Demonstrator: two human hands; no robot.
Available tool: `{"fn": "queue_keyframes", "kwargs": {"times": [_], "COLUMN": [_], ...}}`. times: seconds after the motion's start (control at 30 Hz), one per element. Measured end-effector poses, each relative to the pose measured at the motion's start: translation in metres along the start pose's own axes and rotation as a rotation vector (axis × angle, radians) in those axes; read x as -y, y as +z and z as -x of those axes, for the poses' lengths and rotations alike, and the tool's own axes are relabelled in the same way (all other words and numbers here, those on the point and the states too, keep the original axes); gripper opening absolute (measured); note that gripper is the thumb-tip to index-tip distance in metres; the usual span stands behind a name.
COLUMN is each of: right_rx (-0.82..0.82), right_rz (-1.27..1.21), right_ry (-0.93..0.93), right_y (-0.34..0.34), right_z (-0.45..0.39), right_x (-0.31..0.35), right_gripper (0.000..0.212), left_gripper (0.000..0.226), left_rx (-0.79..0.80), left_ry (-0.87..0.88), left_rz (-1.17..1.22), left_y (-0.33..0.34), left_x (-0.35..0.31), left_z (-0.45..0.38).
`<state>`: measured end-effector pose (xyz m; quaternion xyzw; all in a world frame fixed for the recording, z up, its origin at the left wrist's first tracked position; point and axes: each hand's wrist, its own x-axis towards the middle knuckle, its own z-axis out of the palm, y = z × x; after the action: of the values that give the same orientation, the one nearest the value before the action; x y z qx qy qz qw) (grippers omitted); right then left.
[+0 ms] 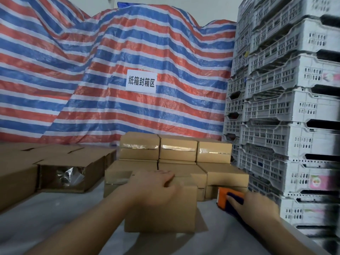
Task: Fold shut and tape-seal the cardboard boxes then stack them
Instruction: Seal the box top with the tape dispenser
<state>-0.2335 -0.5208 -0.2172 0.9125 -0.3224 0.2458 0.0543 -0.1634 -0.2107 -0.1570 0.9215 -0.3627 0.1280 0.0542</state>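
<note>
A small cardboard box stands on the grey surface right in front of me. My left hand lies on its top, fingers spread toward the far edge. My right hand holds an orange and dark blue tape dispenser just right of that box. Behind them sits a stack of sealed boxes in two tiers, with shiny tape across the seams of the upper ones.
An open box with clear plastic inside lies on its side at the left, among more cardboard boxes. White plastic crates tower at the right. A striped tarpaulin with a white sign hangs behind.
</note>
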Motion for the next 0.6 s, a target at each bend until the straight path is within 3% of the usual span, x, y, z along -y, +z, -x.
{"fn": "queue_keyframes", "kwargs": {"times": [0.13, 0.27, 0.37, 0.43, 0.6], "right_rx": [-0.088, -0.036, 0.293, 0.490, 0.751], "right_rz": [-0.340, -0.952, -1.359, -1.516, -1.540], "right_ry": [0.047, 0.017, -0.089, -0.210, -0.322], "right_y": [-0.027, -0.084, -0.117, -0.134, -0.146], "right_z": [-0.012, -0.023, -0.030, -0.037, -0.052], "right_x": [-0.004, 0.019, 0.052, 0.078, 0.129], "right_gripper": [0.080, 0.087, 0.073, 0.064, 0.058], "left_gripper": [0.068, 0.061, 0.042, 0.046, 0.056], "left_rx": [0.024, 0.094, 0.099, 0.074, -0.106], "left_ry": [-0.070, -0.152, -0.118, -0.146, -0.316], "left_rz": [0.242, 0.561, 0.735, 0.822, 1.181], "left_y": [-0.003, -0.018, -0.028, -0.033, -0.037], "left_x": [0.001, 0.002, 0.002, 0.006, 0.009], "left_z": [0.000, 0.000, -0.001, 0.000, 0.000]}}
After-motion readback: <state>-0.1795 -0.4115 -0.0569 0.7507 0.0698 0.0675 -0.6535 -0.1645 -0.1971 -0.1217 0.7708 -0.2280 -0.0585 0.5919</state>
